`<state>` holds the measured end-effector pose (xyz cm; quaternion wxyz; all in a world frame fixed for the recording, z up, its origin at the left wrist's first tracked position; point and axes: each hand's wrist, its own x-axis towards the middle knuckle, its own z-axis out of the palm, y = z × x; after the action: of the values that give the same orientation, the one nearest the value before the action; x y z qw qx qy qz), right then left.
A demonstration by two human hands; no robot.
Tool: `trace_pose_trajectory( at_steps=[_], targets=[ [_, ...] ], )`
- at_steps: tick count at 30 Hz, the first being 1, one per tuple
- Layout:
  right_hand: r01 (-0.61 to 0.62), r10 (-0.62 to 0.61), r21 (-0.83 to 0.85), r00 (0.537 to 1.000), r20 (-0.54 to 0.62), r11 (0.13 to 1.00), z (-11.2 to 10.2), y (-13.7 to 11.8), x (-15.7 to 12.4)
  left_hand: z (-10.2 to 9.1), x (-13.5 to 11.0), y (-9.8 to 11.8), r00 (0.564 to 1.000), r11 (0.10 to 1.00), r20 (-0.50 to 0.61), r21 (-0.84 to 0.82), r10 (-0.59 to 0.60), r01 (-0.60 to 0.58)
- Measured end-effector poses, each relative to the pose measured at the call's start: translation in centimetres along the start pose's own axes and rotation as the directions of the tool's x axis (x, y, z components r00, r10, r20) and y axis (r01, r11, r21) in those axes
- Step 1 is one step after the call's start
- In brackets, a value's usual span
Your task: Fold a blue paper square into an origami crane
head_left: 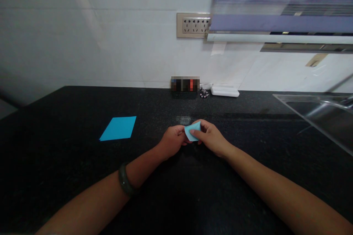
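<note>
Right of the sheet [120,128], left hand [171,141] and right hand [213,138] pinch the paper [194,127]; folding seems in hand, the next move calling for aligned edges.

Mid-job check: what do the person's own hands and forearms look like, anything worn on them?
The left hand and right hand are ungloved, and no sleeves show. Above the left wrist sits a smooth, rounded, dark green bangle with a slight shine; none shows on the right. I cannot tell about rings.
</note>
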<state>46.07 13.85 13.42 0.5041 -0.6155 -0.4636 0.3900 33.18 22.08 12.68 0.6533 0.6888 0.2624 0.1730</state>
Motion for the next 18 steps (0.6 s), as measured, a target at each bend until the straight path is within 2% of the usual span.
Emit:
trace_pose_trajectory(
  at_steps=[5,10,13,18],
  targets=[
    [0.027,-0.030,-0.036,0.996,-0.090,0.999,-0.13,0.02,0.17,0.05,-0.11,0.54,0.996,0.983,0.017,-0.156,-0.090,0.092],
    [0.067,-0.072,-0.061,0.993,-0.096,0.996,0.15,-0.30,0.08,-0.15,-0.06,0.62,0.975,0.878,0.087,-0.424,-0.206,0.224],
    [0.079,-0.086,-0.082,0.992,-0.093,0.994,0.22,-0.18,0.04,-0.25,-0.04,0.60,0.962,0.837,0.131,-0.475,-0.238,0.272],
    [0.091,-0.107,-0.134,0.988,-0.115,0.987,0.22,0.09,-0.03,-0.26,-0.03,0.68,0.963,0.816,0.156,-0.511,-0.220,0.269]
  ],
)
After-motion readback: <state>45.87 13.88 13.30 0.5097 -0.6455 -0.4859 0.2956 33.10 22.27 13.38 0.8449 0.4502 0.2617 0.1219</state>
